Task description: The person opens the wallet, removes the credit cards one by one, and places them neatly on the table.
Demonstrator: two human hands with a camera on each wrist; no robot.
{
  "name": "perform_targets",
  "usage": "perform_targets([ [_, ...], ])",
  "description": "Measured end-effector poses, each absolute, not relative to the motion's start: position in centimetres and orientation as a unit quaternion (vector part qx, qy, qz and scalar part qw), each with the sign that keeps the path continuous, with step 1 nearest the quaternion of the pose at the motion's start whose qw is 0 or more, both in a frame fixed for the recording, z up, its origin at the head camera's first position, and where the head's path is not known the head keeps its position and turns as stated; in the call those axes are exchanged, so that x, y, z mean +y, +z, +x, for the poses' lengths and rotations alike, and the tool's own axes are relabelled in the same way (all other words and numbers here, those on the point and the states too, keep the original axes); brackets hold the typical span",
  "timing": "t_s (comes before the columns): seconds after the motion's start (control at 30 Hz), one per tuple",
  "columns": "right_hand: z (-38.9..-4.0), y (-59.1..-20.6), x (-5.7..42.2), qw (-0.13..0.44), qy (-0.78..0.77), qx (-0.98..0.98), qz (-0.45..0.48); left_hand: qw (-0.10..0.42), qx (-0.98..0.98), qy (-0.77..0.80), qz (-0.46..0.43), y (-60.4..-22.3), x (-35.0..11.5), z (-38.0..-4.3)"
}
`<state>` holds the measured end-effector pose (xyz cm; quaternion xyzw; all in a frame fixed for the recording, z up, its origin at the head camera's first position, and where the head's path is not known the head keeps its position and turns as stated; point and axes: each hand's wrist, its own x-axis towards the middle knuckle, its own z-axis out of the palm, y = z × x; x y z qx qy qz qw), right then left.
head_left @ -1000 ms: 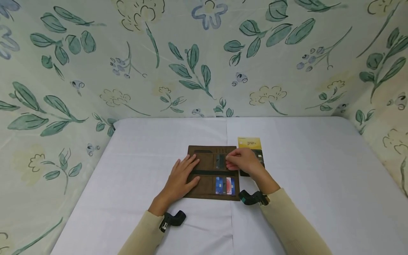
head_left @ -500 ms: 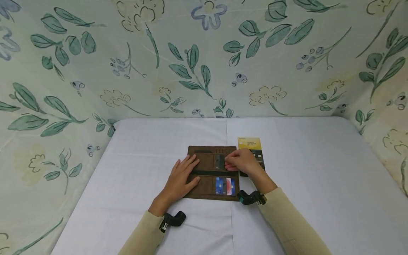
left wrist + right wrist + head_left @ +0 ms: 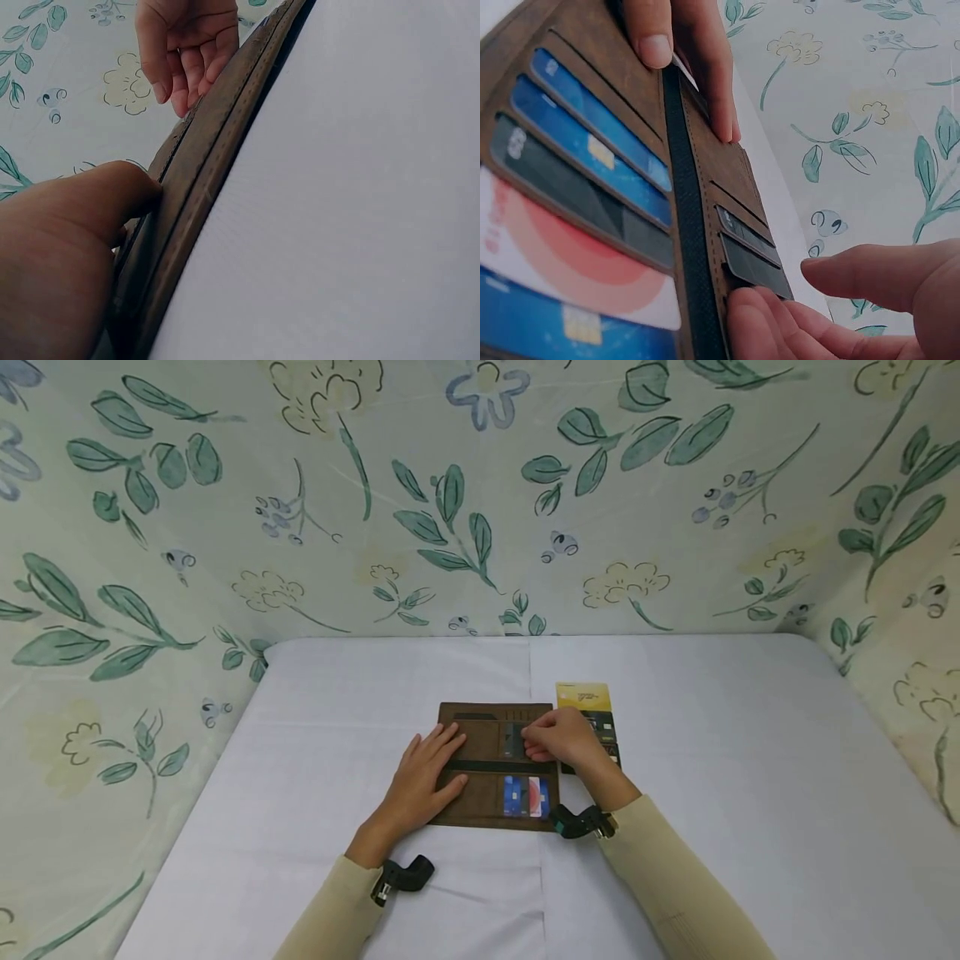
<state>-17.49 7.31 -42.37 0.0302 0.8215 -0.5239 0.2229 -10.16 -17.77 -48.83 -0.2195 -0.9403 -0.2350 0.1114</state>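
Observation:
A brown wallet point(image 3: 476, 806) lies spread open on the white table, its dark fold point(image 3: 495, 767) running sideways. The left hand point(image 3: 422, 777) rests over its left part with fingers spread, the thumb on the near half. Over the far half's right side, the right hand point(image 3: 564, 739) has its fingertips at the edge of a dark card point(image 3: 757, 266) sitting in a slot. Its thumb stands apart from those fingers in the right wrist view. Blue cards point(image 3: 592, 150), another dark card point(image 3: 577, 187) and a red-and-white card point(image 3: 577, 255) fill the near half's slots.
A yellow card point(image 3: 583, 696) lies just right of the wallet, with dark cards point(image 3: 602, 724) below it, partly hidden by the right hand. The white tabletop point(image 3: 720, 760) meets a floral cloth backdrop point(image 3: 450, 527) at the back and sides.
The right hand has shifted slightly left across the wallet, with its fingertips nearer the dark cards. The left hand keeps its place on the wallet.

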Motion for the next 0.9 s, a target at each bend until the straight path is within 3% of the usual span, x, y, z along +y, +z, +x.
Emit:
perform_targets([
  [0.9, -17.01, -42.75, 6.41, 0.193, -0.491, 0.848, 0.057, 0.111, -0.939, -0.242, -0.217, -48.68, -17.55, -10.03],
])
